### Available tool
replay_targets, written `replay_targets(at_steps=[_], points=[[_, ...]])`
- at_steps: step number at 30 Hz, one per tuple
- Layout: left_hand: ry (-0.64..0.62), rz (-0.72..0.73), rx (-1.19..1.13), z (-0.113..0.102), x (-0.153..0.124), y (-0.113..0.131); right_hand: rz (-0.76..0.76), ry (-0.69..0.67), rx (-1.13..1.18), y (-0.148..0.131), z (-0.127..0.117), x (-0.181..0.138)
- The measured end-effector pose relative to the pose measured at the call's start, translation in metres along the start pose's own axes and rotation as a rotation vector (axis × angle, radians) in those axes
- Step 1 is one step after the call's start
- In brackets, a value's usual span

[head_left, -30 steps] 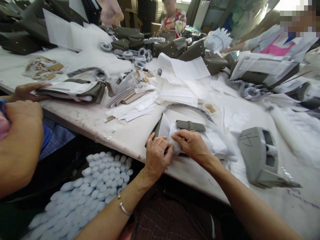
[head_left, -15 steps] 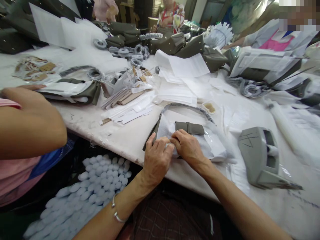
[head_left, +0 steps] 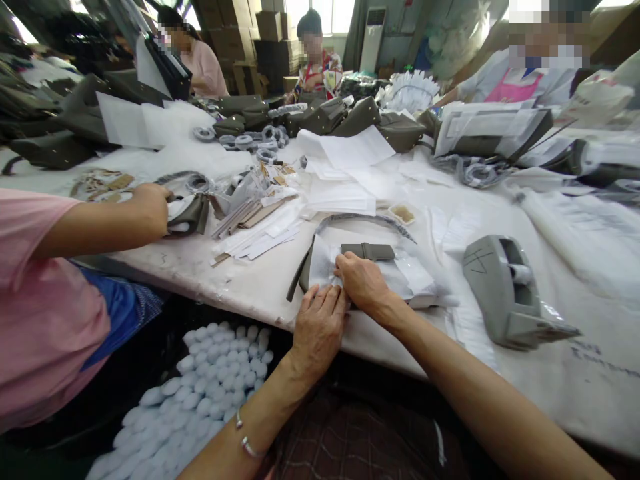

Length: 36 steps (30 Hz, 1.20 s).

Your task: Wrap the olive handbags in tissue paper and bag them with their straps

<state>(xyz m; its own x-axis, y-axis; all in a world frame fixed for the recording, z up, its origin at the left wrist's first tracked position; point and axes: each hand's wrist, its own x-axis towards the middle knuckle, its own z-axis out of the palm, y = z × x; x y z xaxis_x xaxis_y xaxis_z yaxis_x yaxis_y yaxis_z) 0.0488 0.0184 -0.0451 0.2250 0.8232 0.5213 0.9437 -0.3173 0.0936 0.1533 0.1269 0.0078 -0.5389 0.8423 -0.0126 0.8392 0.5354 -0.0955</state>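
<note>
A small olive-grey bag (head_left: 367, 251) wrapped in white tissue paper (head_left: 325, 263) lies at the near edge of the white table (head_left: 250, 280). My left hand (head_left: 320, 327) rests at the near edge of the paper with its fingers laid flat and close together. My right hand (head_left: 363, 283) sits on the paper beside it, fingers curled down and pinching the tissue. A braided grey strap (head_left: 360, 220) arcs behind the bag.
A grey tape dispenser (head_left: 505, 293) stands to the right. Paper slips and card pieces (head_left: 260, 227) lie to the left. A person in pink at left has a hand (head_left: 150, 207) on another bag. Several people sit across the table. Pale foam pieces (head_left: 200, 380) fill a bin below.
The view has tilted up. My left hand slid back toward the table edge and flattened. The neighbour's arm reached forward onto the bag at left.
</note>
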Motion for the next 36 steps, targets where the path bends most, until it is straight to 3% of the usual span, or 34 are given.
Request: replay_targets(at_steps=[2,6,8,10,12,14,16,18,21,23,31,36], points=[[0.016,-0.003,0.006,0.0,0.0,0.001,-0.042,0.11,0.028,0.003,-0.006,-0.005],[0.023,-0.009,0.006,0.001,0.0,0.002,-0.092,0.485,0.2,0.036,-0.035,-0.041],[0.021,-0.015,0.005,0.002,-0.001,0.002,-0.013,0.653,0.244,0.069,-0.055,-0.073],[0.028,-0.021,0.008,0.002,-0.001,0.002,0.161,0.766,0.184,0.112,-0.072,-0.11],[0.039,-0.018,0.009,0.002,-0.001,0.002,0.386,0.781,0.088,0.158,-0.08,-0.146],[0.063,-0.001,0.009,0.001,-0.001,0.002,0.625,0.671,0.096,0.198,-0.08,-0.178],[0.096,0.021,0.009,0.001,-0.001,0.001,0.839,0.543,0.175,0.226,-0.073,-0.202],[0.122,0.04,0.012,0.002,0.0,-0.002,0.953,0.416,0.366,0.242,-0.062,-0.216],[0.169,0.084,0.034,0.005,0.003,-0.005,0.9,0.351,0.786,0.248,-0.047,-0.218],[0.194,0.109,0.054,0.006,0.004,-0.007,0.858,0.36,0.941,0.247,-0.042,-0.212],[0.202,0.129,0.087,0.002,0.006,-0.007,0.886,0.5,1.029,0.233,-0.044,-0.18],[0.195,0.145,0.076,0.002,0.006,-0.006,0.86,0.644,1.063,0.219,-0.055,-0.19]])
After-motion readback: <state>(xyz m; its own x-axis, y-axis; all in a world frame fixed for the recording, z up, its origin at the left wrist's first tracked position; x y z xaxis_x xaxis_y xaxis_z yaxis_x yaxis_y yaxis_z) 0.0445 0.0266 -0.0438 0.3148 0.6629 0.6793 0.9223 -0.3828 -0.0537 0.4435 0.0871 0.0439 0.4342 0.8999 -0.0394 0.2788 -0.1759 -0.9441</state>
